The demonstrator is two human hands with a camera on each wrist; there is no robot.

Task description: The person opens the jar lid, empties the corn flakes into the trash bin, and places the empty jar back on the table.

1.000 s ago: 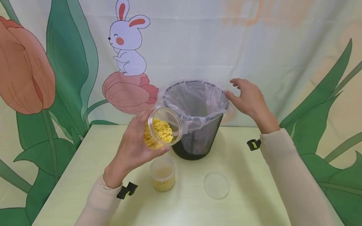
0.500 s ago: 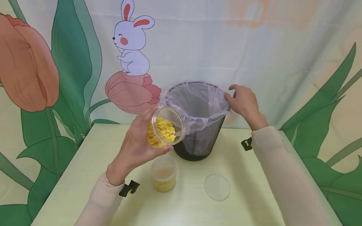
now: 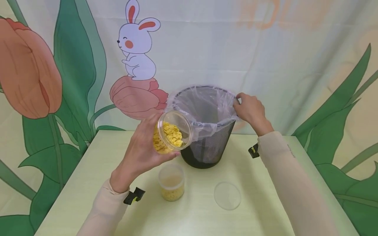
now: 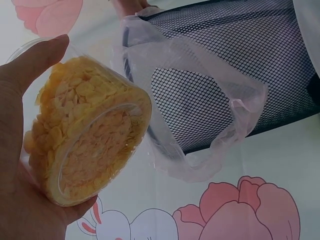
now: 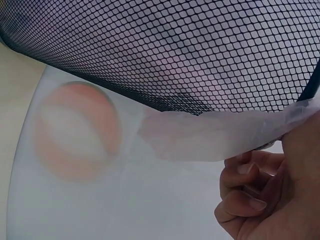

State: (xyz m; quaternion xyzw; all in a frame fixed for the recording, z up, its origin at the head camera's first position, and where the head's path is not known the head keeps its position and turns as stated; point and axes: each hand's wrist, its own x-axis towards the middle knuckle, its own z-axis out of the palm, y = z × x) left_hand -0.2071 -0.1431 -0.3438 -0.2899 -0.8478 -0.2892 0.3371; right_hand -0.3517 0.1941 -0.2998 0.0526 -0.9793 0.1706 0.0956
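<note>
"How far has this got?"

"Partway, I'd judge. The left hand (image 3: 141, 146) grips the clear jar (image 4: 95, 137), tilted above the counter (image 3: 195, 218) towards its far edge, mouth open. Plenty of yellow flakes (image 3: 173, 135) remain inside."

"And the bin?"

"The mesh bin (image 3: 220, 141) stands upright near the middle of the far edge, its plastic liner (image 3: 203, 129) folded over the rim. The right hand (image 3: 251, 109) seems to hold that rim, fingers curled. I see no flakes in the liner, though its bottom is hidden."

"What else is out?"

"A clear disc (image 3: 227, 195), perhaps a lid, lies flat, nearer the near edge. A tub (image 3: 172, 193) stands left of it, partly filled. Emptying looks undone."
</note>
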